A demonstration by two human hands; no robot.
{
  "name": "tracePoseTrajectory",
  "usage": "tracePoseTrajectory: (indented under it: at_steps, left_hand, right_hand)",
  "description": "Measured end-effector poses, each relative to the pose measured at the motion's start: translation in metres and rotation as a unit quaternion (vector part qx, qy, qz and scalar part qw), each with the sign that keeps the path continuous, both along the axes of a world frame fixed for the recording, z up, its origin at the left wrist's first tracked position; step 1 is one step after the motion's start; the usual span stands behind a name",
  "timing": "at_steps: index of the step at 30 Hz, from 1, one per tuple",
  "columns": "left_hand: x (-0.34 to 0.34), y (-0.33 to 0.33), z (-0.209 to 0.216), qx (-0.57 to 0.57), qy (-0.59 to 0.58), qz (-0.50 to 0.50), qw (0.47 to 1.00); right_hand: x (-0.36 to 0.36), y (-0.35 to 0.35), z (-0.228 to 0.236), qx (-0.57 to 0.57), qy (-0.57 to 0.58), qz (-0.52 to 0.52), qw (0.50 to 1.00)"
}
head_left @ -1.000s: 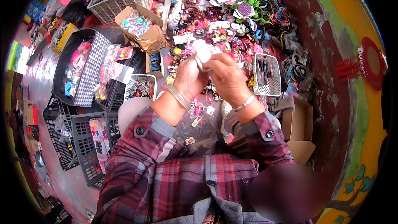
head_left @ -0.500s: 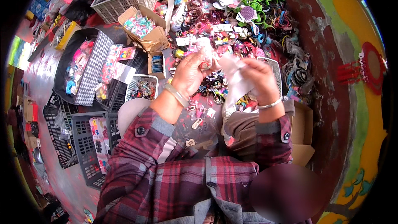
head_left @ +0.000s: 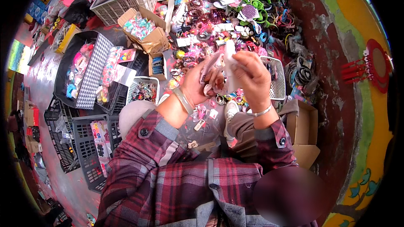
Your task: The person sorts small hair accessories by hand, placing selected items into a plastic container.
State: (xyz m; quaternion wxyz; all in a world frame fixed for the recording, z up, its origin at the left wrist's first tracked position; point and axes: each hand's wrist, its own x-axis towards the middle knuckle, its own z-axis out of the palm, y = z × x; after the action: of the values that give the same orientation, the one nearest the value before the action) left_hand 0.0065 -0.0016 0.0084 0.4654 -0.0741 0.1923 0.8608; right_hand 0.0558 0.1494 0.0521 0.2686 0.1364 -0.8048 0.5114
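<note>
My left hand [head_left: 192, 83] is closed, palm turned up, round a pale pink, soft-looking thing [head_left: 213, 64] whose kind I cannot make out. Part of it is hidden by the curled fingers. Just to the right, my right hand [head_left: 255, 75] pinches a thin, whitish, translucent wrapper [head_left: 229, 56] between thumb and fingers. The wrapper stands up between both hands, its lower part hanging beside my left fingertips. Below and beyond the hands spreads a big heap of hair accessories [head_left: 210, 29], with pink, dark red and white pieces mixed together.
Left of the heap stand a small white basket [head_left: 143, 89], cardboard boxes [head_left: 145, 27], a black case [head_left: 69, 69] and a dark crate [head_left: 90, 151]. A white basket [head_left: 275, 77] and an open carton [head_left: 305, 126] are on the right. Green headbands [head_left: 265, 6] lie far right.
My left hand has turned and curled its fingers round the pink thing, lower than before. The whitish wrapper, spread out earlier, is now narrower and upright; my right hand has shifted slightly left.
</note>
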Motion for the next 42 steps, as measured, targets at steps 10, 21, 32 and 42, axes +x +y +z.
tracePoseTrajectory:
  at_steps: [10, 21, 32, 42]
  left_hand:
    - [0.009, 0.001, -0.004, -0.083, 0.134, -0.053, 0.986]
    - [-0.001, 0.001, -0.013, -0.332, 0.256, -0.017, 0.908]
    - [0.001, -0.006, -0.002, -0.320, 0.287, 0.015, 0.903]
    - [-0.001, -0.018, 0.016, -0.249, 0.263, -0.034, 0.931]
  right_hand:
    - [-0.006, 0.007, 0.001, 0.256, 0.059, -0.029, 0.964]
    - [0.008, -0.012, -0.002, 0.349, -0.011, 0.080, 0.934]
    - [0.006, 0.001, -0.003, 0.449, 0.045, -0.059, 0.890]
    - [-0.005, 0.047, -0.004, -0.456, -0.293, 0.035, 0.840]
